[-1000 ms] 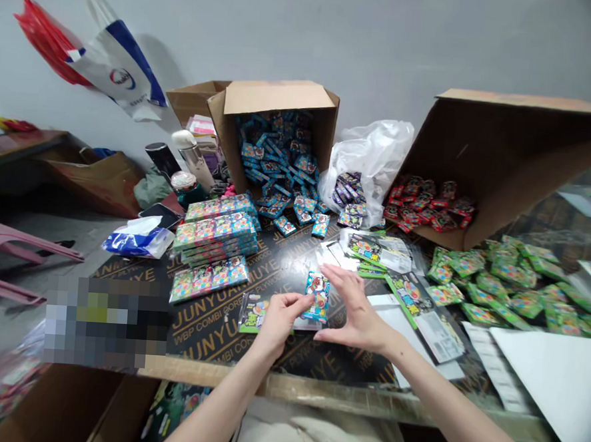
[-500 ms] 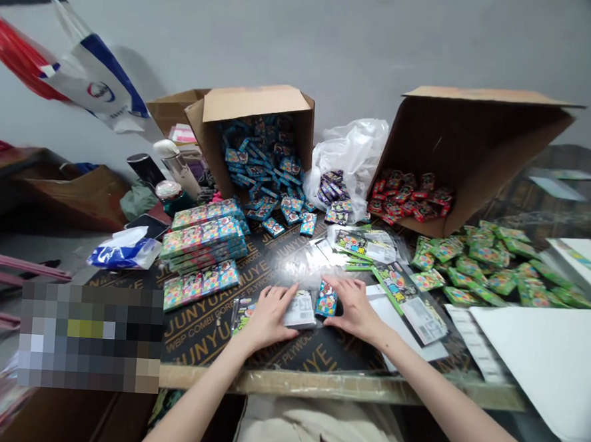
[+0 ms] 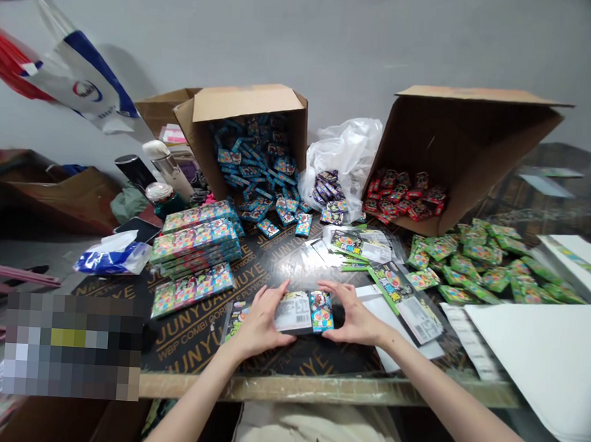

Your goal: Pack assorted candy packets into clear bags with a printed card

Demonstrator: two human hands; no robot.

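Observation:
In the head view, my left hand [image 3: 263, 320] grips a flat plastic-sleeved packet [image 3: 294, 311] with a white barcode label, its thumb on the near edge and fingers over the far edge. The packet's dark, colourful left end shows past that hand. My right hand [image 3: 358, 317] pinches a small blue printed box [image 3: 322, 311] between thumb and fingers, at the packet's right end. Whether the box rests on the packet or just against its end, I cannot tell. Right of that hand lies a green-and-black sleeved packet [image 3: 405, 301] on white sheets.
Stacked printed packs [image 3: 194, 288] stand at the left beside a tissue pack [image 3: 116, 253]. Behind are a carton [image 3: 250, 105] of blue boxes, a plastic bag [image 3: 347, 144] with purple boxes and a carton [image 3: 510, 147] of red ones. Green boxes [image 3: 473, 258] lie heaped right; white sheets [image 3: 528, 342] lie nearer.
The small blue box, held by my right hand, has moved left from beside the packet to meet its right end. My left hand has slid slightly left along the packet. The view has shifted slightly.

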